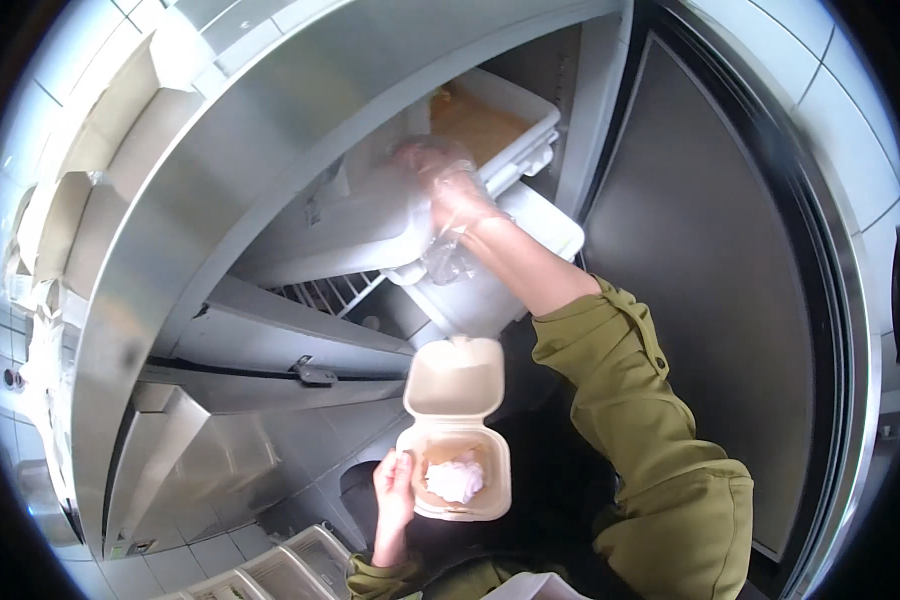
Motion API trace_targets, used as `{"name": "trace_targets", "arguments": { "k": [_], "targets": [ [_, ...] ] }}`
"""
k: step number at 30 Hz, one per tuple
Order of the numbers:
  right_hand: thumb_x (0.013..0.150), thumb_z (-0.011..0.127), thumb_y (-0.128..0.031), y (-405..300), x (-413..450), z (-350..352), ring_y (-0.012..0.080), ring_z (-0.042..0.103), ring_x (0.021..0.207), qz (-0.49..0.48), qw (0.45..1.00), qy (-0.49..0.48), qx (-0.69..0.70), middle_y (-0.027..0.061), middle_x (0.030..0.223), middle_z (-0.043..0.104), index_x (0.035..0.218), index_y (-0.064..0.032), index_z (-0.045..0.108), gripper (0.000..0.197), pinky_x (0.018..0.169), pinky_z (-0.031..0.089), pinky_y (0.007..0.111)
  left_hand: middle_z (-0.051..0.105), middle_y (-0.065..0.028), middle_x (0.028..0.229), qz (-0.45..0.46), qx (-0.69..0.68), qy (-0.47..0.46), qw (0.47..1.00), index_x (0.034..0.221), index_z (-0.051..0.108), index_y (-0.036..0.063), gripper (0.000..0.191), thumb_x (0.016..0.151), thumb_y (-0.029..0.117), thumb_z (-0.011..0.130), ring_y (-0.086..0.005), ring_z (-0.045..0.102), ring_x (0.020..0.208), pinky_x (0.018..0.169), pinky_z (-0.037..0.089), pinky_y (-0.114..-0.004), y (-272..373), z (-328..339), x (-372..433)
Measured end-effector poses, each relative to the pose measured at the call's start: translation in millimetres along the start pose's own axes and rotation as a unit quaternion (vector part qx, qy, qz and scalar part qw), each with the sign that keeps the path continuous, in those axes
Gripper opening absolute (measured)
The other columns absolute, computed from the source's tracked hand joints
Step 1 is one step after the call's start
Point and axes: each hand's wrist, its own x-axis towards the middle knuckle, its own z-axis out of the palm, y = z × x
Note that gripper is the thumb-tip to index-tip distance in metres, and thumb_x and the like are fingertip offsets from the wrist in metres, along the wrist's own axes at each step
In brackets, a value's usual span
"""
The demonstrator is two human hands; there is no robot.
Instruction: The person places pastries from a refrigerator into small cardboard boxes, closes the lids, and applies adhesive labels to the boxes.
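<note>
My left hand grips the left side of an open beige clamshell food box. Its hinged lid points away from me. Inside the box sits a brown base, perhaps a bun half or paper, topped with a pale, whitish-pink mass. My right hand, in a clear plastic glove, reaches into an open refrigerator, between a white plastic tub on the left and another white tub with orange-brown contents. Blur and glare hide its fingers, so whether they hold anything is unclear.
The refrigerator door stands open at right. A steel counter edge arches above the tubs. Below them are a white wire shelf and another white container. Clear-fronted bins stand at lower left.
</note>
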Motion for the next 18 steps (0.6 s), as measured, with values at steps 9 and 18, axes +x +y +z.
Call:
{"name": "trace_targets", "arguments": {
  "k": [9,18],
  "targets": [
    [0.076,0.051,-0.006,8.0,-62.5,19.1,0.0051,0.041,0.048,-0.008,0.926,0.347,0.147,-0.0018,0.062,0.046,0.078,-0.0086,0.049,0.004,0.039,0.033,0.017,0.044,0.0035,0.065,0.035,-0.012,-0.014,0.999,0.070,0.045,0.0077,0.017,0.086,0.015,0.045,-0.0036,0.038,0.058,0.053,0.030,-0.018,6.0,-3.2,5.2],
    [0.078,0.054,-0.018,26.3,-50.3,21.1,0.0199,0.046,0.045,-0.052,0.853,0.361,0.372,0.0075,0.050,0.045,0.066,-0.0018,0.046,0.022,0.047,0.040,0.031,0.044,0.0029,0.067,0.025,-0.028,0.008,0.999,0.069,0.046,0.0065,0.017,0.085,0.013,0.046,-0.0040,0.039,0.062,0.057,0.032,-0.018,17.0,6.6,3.2]
  ]
}}
